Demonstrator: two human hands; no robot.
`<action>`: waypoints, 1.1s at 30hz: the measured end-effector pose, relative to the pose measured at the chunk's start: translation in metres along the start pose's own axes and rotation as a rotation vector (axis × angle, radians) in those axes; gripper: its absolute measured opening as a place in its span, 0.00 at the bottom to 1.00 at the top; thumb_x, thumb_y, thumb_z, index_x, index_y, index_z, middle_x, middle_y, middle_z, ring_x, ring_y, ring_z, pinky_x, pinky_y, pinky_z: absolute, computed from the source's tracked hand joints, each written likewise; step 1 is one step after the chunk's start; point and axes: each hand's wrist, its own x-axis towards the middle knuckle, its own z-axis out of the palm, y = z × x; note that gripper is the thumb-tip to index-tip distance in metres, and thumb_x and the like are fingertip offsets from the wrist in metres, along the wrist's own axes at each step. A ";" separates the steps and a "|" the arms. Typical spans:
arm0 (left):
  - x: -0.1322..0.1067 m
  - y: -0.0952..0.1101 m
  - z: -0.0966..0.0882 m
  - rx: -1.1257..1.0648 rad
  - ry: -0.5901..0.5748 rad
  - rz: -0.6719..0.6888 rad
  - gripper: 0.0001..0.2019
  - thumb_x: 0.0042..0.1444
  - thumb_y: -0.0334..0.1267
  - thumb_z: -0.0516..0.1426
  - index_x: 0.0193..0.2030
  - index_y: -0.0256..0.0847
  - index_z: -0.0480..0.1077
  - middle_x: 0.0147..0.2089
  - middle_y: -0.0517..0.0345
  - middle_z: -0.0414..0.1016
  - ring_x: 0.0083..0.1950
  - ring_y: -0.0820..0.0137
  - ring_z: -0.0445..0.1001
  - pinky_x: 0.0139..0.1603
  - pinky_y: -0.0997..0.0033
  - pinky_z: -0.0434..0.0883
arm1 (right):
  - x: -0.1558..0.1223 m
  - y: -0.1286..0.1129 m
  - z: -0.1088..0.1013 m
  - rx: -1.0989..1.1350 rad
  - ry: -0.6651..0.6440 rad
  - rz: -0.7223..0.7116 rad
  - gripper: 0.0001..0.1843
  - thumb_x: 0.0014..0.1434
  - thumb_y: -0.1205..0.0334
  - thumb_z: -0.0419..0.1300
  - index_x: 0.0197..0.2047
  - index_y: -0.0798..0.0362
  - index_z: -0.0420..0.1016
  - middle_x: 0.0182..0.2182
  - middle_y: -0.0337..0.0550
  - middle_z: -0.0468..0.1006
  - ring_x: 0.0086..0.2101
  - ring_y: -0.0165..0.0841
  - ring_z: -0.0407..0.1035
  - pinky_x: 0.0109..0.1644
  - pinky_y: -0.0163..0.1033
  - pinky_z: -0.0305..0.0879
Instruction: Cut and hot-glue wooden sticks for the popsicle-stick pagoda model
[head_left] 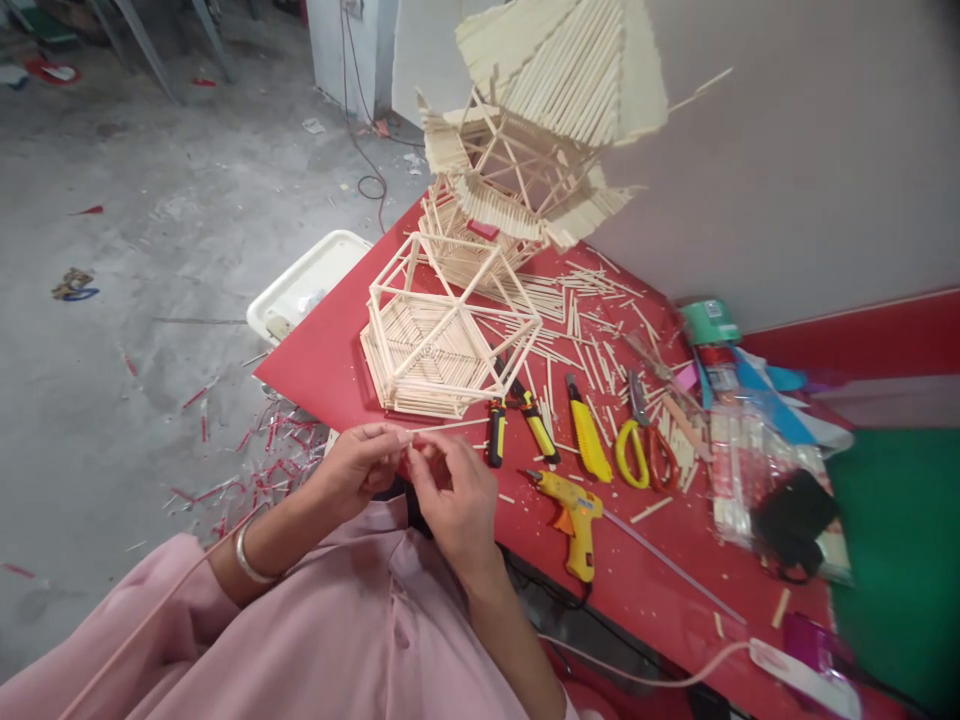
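My left hand (371, 465) and my right hand (457, 495) meet at the table's near edge, both closed in a pinch. Their fingertips touch around a tiny pale piece, mostly covered and too small to name. Close behind the fingers, a thin wooden stick (469, 424) points right. Just beyond stands a hexagonal stick frame (459, 305) with a slatted floor (427, 352). A yellow hot glue gun (574, 510) lies right of my right hand, its nozzle toward the left. Black-and-yellow pliers (536, 425) rest between the frame and a yellow utility knife (589, 430).
Behind the frame rises a larger stick structure with a slatted roof (570, 75). Loose sticks (592, 335) litter the red table (322, 350). Scissors (636, 435), plastic packets (739, 465) and a white power strip (802, 675) lie rightward. A white tray (289, 290) sits left; wrappers (262, 450) cover the floor.
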 end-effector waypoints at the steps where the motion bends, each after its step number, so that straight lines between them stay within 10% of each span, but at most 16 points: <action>1: 0.000 0.001 0.000 0.009 -0.004 -0.016 0.16 0.45 0.44 0.67 0.24 0.37 0.67 0.13 0.72 0.52 0.14 0.84 0.46 0.15 0.80 0.46 | 0.002 0.001 -0.002 0.014 -0.003 -0.009 0.11 0.64 0.61 0.59 0.49 0.52 0.74 0.38 0.45 0.82 0.32 0.31 0.75 0.40 0.37 0.72; 33: 0.016 0.022 -0.001 -0.300 -0.056 -0.245 0.15 0.52 0.40 0.58 0.18 0.35 0.64 0.14 0.66 0.55 0.14 0.83 0.47 0.12 0.84 0.46 | 0.035 0.010 0.021 -0.107 0.002 -0.156 0.11 0.67 0.63 0.55 0.50 0.54 0.74 0.43 0.50 0.83 0.43 0.36 0.78 0.48 0.39 0.74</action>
